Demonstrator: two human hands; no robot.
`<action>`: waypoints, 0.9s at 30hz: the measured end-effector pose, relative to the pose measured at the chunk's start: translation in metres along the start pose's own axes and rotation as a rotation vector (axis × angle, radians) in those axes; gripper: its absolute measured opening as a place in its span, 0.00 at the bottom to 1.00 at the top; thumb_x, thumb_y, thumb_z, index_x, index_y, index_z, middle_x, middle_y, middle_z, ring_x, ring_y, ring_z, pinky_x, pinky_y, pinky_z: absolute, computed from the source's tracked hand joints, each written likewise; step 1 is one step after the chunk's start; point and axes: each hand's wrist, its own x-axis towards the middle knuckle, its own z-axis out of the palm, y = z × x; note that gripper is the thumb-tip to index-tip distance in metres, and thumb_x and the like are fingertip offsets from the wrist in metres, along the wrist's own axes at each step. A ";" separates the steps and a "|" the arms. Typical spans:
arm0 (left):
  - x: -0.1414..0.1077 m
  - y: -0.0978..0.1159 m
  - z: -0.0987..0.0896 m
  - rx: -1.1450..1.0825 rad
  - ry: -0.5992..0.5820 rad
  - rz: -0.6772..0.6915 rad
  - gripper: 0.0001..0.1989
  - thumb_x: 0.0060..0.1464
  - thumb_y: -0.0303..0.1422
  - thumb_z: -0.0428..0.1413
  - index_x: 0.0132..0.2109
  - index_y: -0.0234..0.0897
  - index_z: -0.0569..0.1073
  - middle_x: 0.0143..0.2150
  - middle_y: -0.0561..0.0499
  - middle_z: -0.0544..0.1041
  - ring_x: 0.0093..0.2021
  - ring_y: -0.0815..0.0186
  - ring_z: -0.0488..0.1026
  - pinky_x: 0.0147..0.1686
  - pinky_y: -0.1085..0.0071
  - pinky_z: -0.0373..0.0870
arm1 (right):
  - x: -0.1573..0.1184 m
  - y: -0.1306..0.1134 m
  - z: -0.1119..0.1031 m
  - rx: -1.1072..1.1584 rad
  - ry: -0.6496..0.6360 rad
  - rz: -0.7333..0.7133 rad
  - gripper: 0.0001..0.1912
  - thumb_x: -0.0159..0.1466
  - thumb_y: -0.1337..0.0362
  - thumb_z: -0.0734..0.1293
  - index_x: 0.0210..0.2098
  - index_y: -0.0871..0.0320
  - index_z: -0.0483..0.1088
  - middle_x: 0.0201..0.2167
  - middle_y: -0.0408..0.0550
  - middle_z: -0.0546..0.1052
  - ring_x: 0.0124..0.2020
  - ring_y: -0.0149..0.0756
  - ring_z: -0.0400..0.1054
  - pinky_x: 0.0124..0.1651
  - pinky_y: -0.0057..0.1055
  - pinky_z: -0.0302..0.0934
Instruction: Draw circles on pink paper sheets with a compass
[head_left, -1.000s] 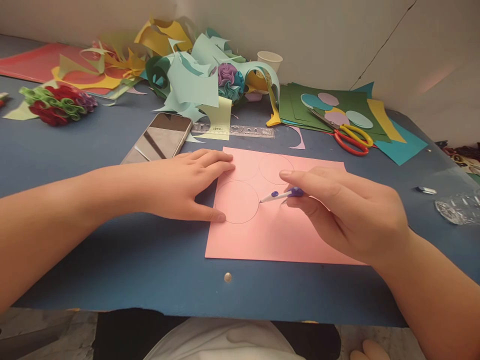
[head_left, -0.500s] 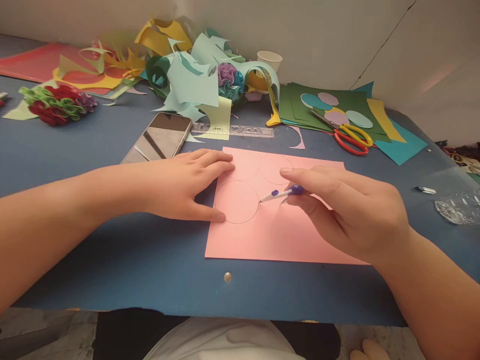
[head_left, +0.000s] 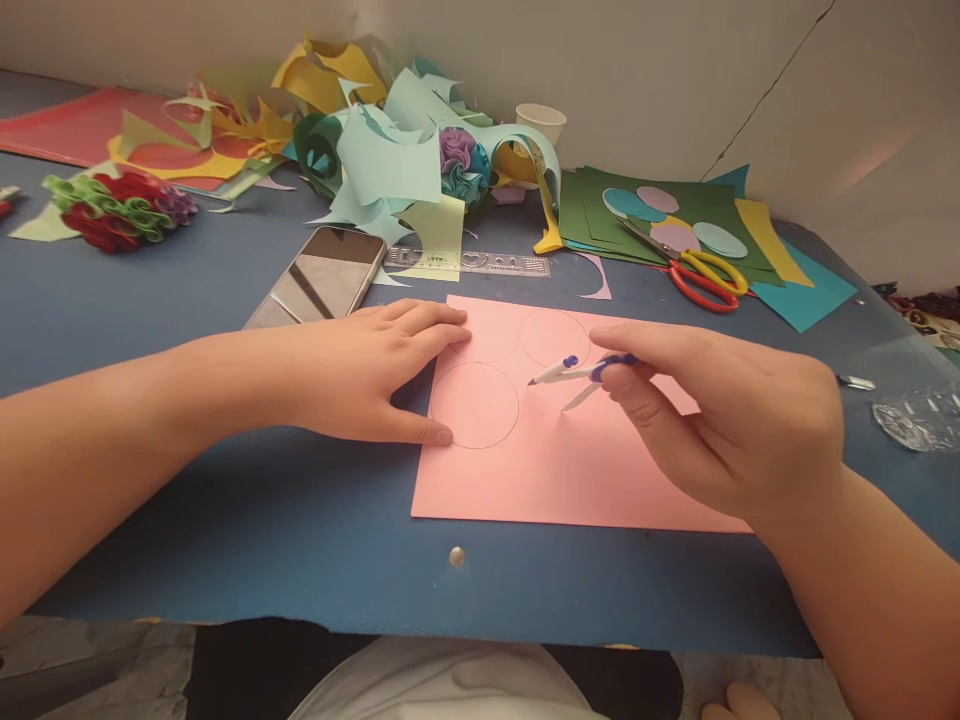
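A pink sheet of paper point(head_left: 570, 470) lies on the blue table, with three thin circles drawn on its left and upper parts. My left hand point(head_left: 375, 370) rests flat over the sheet's left edge, fingers spread, thumb beside the lower-left circle. Between thumb and fingers, my right hand point(head_left: 720, 420) pinches the top of a white and blue drawing compass point(head_left: 559, 372). The compass is tilted over the sheet, its legs apart. Its needle leg points down to the paper right of the lower-left circle; the pencil tip is near that circle's right side.
Behind my left hand lies a phone point(head_left: 322, 275), with a clear ruler point(head_left: 502, 263) beside it. Paper scraps point(head_left: 390, 160), a paper cup point(head_left: 540, 120) and ruffled flowers point(head_left: 112, 208) are along the back. Scissors point(head_left: 705, 278) lie on green sheets point(head_left: 592, 215) at the right.
My right hand has moved a little to the right and tipped the compass, and its pencil tip has left the lower-left circle's line. My left hand stays in place.
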 end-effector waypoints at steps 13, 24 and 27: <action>0.000 -0.003 0.003 0.015 -0.006 0.001 0.57 0.61 0.70 0.49 0.84 0.41 0.45 0.86 0.47 0.43 0.84 0.45 0.43 0.80 0.51 0.48 | -0.003 -0.003 0.001 -0.270 0.018 0.221 0.07 0.73 0.67 0.69 0.38 0.53 0.77 0.23 0.40 0.82 0.20 0.35 0.73 0.25 0.34 0.58; 0.001 -0.003 0.003 0.004 -0.005 0.001 0.58 0.60 0.71 0.49 0.84 0.42 0.46 0.86 0.48 0.43 0.84 0.44 0.43 0.80 0.50 0.47 | 0.001 0.000 -0.001 -0.249 -0.018 0.223 0.06 0.73 0.68 0.69 0.38 0.55 0.77 0.22 0.41 0.81 0.19 0.35 0.72 0.24 0.34 0.56; 0.000 -0.004 0.002 -0.003 -0.007 0.001 0.58 0.60 0.70 0.49 0.83 0.41 0.46 0.86 0.48 0.43 0.84 0.43 0.43 0.80 0.50 0.46 | -0.001 0.000 -0.001 -0.242 -0.036 0.236 0.06 0.74 0.66 0.68 0.40 0.53 0.77 0.24 0.42 0.82 0.20 0.36 0.74 0.25 0.35 0.58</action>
